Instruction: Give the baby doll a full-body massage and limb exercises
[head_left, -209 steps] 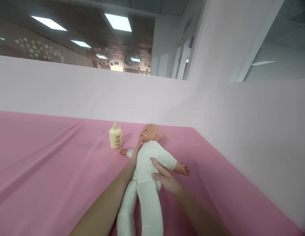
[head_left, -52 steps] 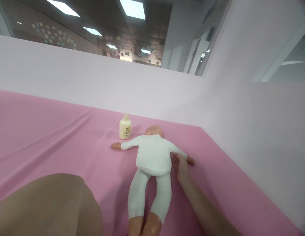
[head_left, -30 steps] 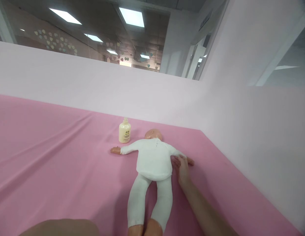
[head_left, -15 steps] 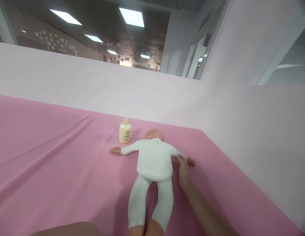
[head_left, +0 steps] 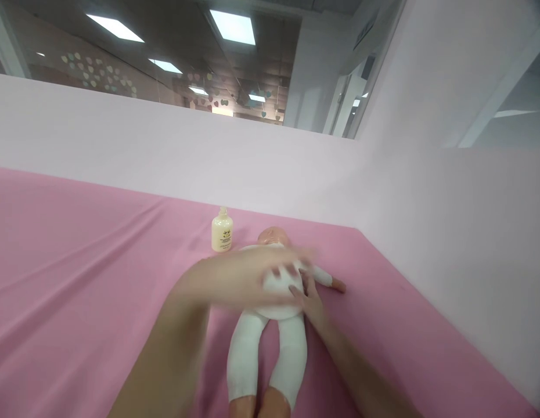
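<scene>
A baby doll (head_left: 282,310) in white clothes lies face down on a pink sheet (head_left: 122,261), its head away from me and one arm stretched out to the right. My left hand (head_left: 256,276), smeared by motion, reaches across the doll's upper body with its fingers spread, hiding much of the back and the doll's left-side arm. My right hand (head_left: 308,296) rests at the right side of the torso, fingers apart, touching the white top. Neither hand holds anything.
A cream-coloured bottle (head_left: 222,233) stands upright beyond my left forearm, left of the doll's head. A white wall (head_left: 174,151) with a window runs behind the sheet, and another wall (head_left: 461,232) rises at the right.
My left arm has come in from the lower left, and its hand is now over the doll's back. My right hand has shifted slightly left, from the doll's arm toward its torso.
</scene>
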{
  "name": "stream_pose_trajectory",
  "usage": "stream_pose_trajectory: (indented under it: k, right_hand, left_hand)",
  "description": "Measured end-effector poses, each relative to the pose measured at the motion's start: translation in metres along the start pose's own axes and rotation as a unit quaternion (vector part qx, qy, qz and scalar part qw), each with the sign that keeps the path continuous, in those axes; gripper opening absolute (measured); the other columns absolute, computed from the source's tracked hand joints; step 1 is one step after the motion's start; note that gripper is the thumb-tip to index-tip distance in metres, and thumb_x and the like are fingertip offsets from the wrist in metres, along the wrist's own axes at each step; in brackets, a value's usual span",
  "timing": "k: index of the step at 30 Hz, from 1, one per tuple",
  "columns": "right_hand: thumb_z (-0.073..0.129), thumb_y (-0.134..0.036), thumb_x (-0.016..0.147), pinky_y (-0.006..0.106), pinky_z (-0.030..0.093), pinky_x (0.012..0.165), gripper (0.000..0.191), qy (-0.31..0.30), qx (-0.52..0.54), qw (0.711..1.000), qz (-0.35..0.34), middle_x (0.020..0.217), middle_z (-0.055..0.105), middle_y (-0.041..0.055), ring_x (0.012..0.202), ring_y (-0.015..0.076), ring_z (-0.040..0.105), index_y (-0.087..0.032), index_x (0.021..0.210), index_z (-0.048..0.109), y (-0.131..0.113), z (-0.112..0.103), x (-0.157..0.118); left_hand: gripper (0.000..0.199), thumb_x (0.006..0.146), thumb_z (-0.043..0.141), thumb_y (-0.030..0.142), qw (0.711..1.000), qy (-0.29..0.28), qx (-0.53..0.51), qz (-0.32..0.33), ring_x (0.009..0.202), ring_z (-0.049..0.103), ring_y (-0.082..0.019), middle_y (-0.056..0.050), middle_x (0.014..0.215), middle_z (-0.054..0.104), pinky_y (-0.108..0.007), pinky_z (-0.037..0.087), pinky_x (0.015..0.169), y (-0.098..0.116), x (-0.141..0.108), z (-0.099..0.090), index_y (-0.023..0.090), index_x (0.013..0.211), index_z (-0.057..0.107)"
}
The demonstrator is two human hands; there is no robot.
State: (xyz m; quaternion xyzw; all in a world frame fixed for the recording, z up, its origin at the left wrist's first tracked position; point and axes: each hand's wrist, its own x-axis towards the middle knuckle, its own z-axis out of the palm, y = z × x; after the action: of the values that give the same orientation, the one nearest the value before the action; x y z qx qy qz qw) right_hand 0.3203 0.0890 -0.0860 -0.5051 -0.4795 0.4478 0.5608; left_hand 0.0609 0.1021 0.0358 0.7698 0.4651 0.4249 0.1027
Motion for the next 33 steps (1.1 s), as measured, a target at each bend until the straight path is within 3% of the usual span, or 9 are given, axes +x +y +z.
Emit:
stream_pose_trajectory:
  k: [5,9,12,15,19,24,27,30,33]
  right_hand:
    - [0.081,-0.036,0.072,0.049,0.038,0.120,0.067,-0.034,0.012,0.999,0.014,0.152,0.052,0.0049,0.142,0.0279,0.049,-0.032,0.134,0.056,0.004,-0.004,0.004]
    - [0.079,-0.035,0.075,0.049,0.039,0.120,0.065,-0.053,0.015,0.998,0.000,0.151,0.054,0.0051,0.142,0.0275,0.049,-0.031,0.135,0.055,0.009,-0.007,0.008]
    - [0.079,-0.034,0.074,0.048,0.039,0.119,0.066,-0.054,0.020,0.998,0.000,0.150,0.054,0.0045,0.141,0.0266,0.050,-0.032,0.136,0.055,0.011,-0.007,0.009]
    - [0.078,-0.034,0.073,0.048,0.041,0.118,0.067,-0.049,0.023,0.999,0.004,0.149,0.056,0.0042,0.139,0.0266,0.052,-0.032,0.136,0.054,0.013,-0.006,0.010]
    - [0.073,-0.034,0.075,0.050,0.039,0.118,0.063,-0.013,-0.049,0.998,-0.028,0.144,0.056,0.0049,0.137,0.0275,0.051,-0.032,0.135,0.053,0.013,-0.003,0.008]
    - [0.067,-0.032,0.079,0.048,0.026,0.126,0.058,0.013,-0.213,0.960,-0.180,0.147,0.045,0.0067,0.146,0.0292,0.036,-0.030,0.136,0.056,0.010,0.000,-0.001]
    - [0.065,-0.034,0.081,0.051,0.022,0.127,0.062,0.015,-0.260,0.942,-0.211,0.153,0.039,0.0081,0.149,0.0318,0.031,-0.029,0.141,0.054,0.009,0.001,-0.006]
    - [0.063,-0.034,0.082,0.054,0.021,0.126,0.064,0.024,-0.292,0.931,-0.217,0.157,0.036,0.0087,0.151,0.0331,0.029,-0.028,0.145,0.052,0.007,0.001,-0.007]
    - [0.056,-0.028,0.085,0.049,0.021,0.128,0.064,-0.041,-0.291,0.929,-0.227,0.162,0.035,0.0038,0.153,0.0276,0.028,-0.030,0.148,0.050,0.005,0.001,-0.004]
  left_hand:
    - [0.054,0.101,0.041,0.035,0.992,0.097,-0.026,-0.071,0.129,0.058,-0.024,-0.010,0.160,0.040,-0.040,0.053,0.103,-0.061,0.056,0.011,0.027,0.154,0.040]
    - [0.062,0.094,0.045,0.024,0.988,0.119,0.053,-0.078,0.149,0.036,-0.029,-0.009,0.169,0.023,-0.046,0.043,0.114,-0.119,0.061,0.034,0.022,0.156,0.037]
    - [0.063,0.092,0.045,0.022,0.984,0.122,0.082,-0.101,0.144,0.043,-0.029,-0.006,0.168,0.025,-0.045,0.051,0.105,-0.136,0.056,0.042,0.025,0.155,0.038]
    - [0.062,0.094,0.043,0.024,0.978,0.149,0.084,-0.116,0.142,0.046,-0.030,-0.006,0.168,0.026,-0.045,0.055,0.099,-0.129,0.059,0.040,0.024,0.156,0.037]
    - [0.052,0.096,0.041,0.024,0.980,0.172,0.083,-0.063,0.139,0.048,-0.028,-0.010,0.162,0.036,-0.045,0.049,0.108,-0.095,0.070,0.049,0.020,0.147,0.049]
    - [0.049,0.102,0.036,0.033,0.992,0.061,0.108,0.027,0.147,0.037,-0.030,-0.015,0.157,0.043,-0.049,0.033,0.122,-0.046,0.057,0.118,0.013,0.143,0.051]
    - [0.054,0.102,0.035,0.036,0.983,-0.019,0.152,0.096,0.153,0.027,-0.031,-0.013,0.161,0.039,-0.053,0.019,0.127,-0.038,0.038,0.158,0.015,0.151,0.044]
    - [0.059,0.102,0.034,0.040,0.978,-0.057,0.180,0.085,0.155,0.023,-0.031,-0.013,0.165,0.034,-0.053,0.015,0.127,-0.044,0.025,0.173,0.014,0.154,0.040]
    - [0.065,0.101,0.036,0.041,0.974,-0.090,0.190,0.083,0.157,0.017,-0.032,-0.012,0.168,0.025,-0.054,0.014,0.127,-0.051,0.022,0.173,0.013,0.159,0.032]
